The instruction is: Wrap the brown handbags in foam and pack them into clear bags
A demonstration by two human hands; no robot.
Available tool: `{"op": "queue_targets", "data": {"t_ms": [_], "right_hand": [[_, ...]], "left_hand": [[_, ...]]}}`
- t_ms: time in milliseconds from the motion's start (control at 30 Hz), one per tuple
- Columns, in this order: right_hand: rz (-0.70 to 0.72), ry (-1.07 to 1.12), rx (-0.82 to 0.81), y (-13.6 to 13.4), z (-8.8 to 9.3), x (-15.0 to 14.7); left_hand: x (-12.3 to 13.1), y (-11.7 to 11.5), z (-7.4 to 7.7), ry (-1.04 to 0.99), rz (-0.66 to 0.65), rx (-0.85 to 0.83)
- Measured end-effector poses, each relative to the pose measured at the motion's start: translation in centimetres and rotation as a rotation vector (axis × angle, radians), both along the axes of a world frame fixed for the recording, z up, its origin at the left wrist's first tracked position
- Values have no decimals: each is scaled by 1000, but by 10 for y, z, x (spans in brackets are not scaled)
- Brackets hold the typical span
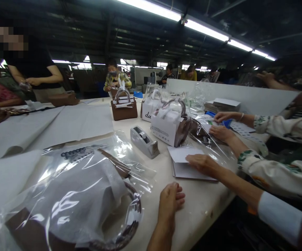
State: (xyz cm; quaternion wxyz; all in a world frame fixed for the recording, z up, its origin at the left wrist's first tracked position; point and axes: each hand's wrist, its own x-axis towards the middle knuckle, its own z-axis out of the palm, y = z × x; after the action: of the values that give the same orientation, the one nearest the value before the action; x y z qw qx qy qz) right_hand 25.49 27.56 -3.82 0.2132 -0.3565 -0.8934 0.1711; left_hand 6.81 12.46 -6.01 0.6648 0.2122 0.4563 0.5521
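Note:
My left hand is just above the white table, its fingers loosely curled and a little apart, with nothing in them. To its right, my right hand reaches over a stack of white cards. Its fingertips grip the edge of the top white card; the thumb is mostly hidden. Left of my left hand lies a brown handbag in clear plastic, with white paper around it and a wrapped handle. A grey tape dispenser stands beyond my hands.
Two plastic-covered handbags with white paper wraps stand past the dispenser, and a brown handbag behind them. At right, a co-worker's hands in floral sleeves handle a plastic-wrapped item. Large white sheets cover the left side. Other people stand farther back.

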Motion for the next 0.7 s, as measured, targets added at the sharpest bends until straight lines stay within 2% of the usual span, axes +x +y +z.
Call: {"op": "queue_targets", "data": {"t_ms": [133,200,300,367,567,700], "right_hand": [[169,-78,284,-34,-19,1],[169,-72,353,-44,-33,4],[89,-54,317,-48,-48,5],[34,-18,277,-47,-52,5],[18,62,114,-47,-42,2],[3,10,202,-53,-40,-1]], "left_hand": [[11,40,-11,-184,111,-23],[16,47,-16,-239,148,-21],[19,48,-20,-285,168,1],[20,45,-20,-301,180,31],[23,43,-21,-272,140,113],[31,44,-23,-134,154,117]]}}
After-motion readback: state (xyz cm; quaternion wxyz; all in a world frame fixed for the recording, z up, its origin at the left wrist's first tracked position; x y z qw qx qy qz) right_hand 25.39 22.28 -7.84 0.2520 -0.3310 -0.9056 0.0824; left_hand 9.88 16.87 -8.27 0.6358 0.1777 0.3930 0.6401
